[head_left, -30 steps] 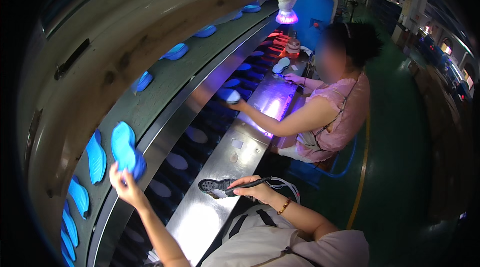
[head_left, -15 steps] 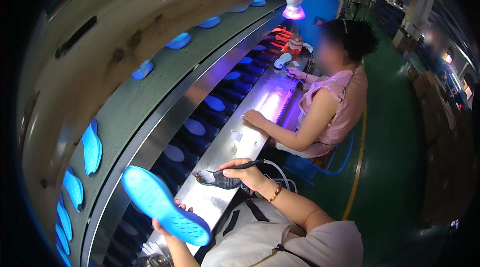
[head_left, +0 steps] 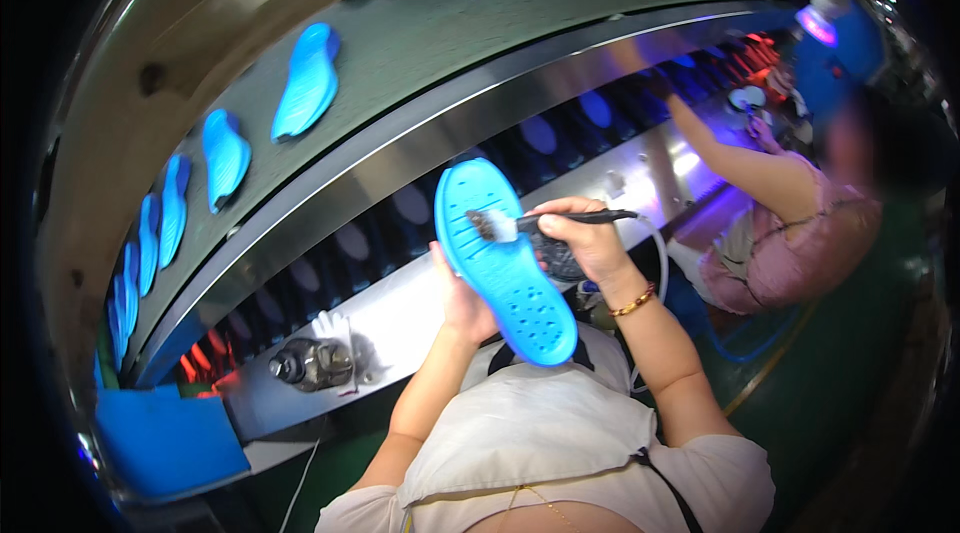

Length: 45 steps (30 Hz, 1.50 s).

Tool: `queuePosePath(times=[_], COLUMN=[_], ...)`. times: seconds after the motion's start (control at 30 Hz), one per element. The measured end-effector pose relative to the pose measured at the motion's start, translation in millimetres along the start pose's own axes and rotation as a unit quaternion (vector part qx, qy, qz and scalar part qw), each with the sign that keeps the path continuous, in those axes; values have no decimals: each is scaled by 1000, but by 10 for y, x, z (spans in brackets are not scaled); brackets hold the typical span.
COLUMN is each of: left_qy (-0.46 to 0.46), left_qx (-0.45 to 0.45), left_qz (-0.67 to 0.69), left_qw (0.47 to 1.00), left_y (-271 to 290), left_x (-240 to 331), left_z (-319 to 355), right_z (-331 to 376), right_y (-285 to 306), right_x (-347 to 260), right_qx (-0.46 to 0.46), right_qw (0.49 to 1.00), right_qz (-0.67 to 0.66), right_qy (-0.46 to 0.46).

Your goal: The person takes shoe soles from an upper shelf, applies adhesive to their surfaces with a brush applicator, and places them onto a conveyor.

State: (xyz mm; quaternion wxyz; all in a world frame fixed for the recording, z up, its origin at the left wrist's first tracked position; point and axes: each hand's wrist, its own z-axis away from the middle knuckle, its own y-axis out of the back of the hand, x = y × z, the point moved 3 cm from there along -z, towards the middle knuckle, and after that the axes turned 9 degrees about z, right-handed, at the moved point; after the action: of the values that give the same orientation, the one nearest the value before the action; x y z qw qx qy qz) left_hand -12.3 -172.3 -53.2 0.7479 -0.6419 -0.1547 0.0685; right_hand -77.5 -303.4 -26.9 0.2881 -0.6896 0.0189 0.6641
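Evidently, brushing is under way: the right hand [head_left: 590,241] grips the brush [head_left: 508,229], its bristles at the upper half of the blue sole [head_left: 507,265], near mid-view. The left hand [head_left: 463,300] holds that sole from its eight o'clock side. The holed end at five o'clock is probably left to cover, though how much is coated I cannot tell. More soles [head_left: 308,83] lie on the belt [head_left: 400,48] from nine to one, brushed or not unclear.

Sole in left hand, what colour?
Bright blue. The sole in the left hand shows best in the head view.
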Motion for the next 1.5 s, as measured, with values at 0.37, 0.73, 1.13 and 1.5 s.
queuePosePath(times=[0.37,0.73,1.13,1.5], left_qy=[-154,-75,-191,-301], left_qx=[103,62,139,-36], left_qz=[-34,-11,-133,-76], left_qw=[982,995,963,950], left_y=[322,124,-200,-183], left_x=[138,197,262,594], left_z=[47,229,189,110], right_z=[-21,10,77,251], right_y=[-706,-430,-450,-445], right_x=[-132,-343,-375,-465], right_qx=[-40,-45,-215,-322], right_qw=[761,951,904,854], right_qz=[506,263,307,328], right_qy=[403,158,203,244])
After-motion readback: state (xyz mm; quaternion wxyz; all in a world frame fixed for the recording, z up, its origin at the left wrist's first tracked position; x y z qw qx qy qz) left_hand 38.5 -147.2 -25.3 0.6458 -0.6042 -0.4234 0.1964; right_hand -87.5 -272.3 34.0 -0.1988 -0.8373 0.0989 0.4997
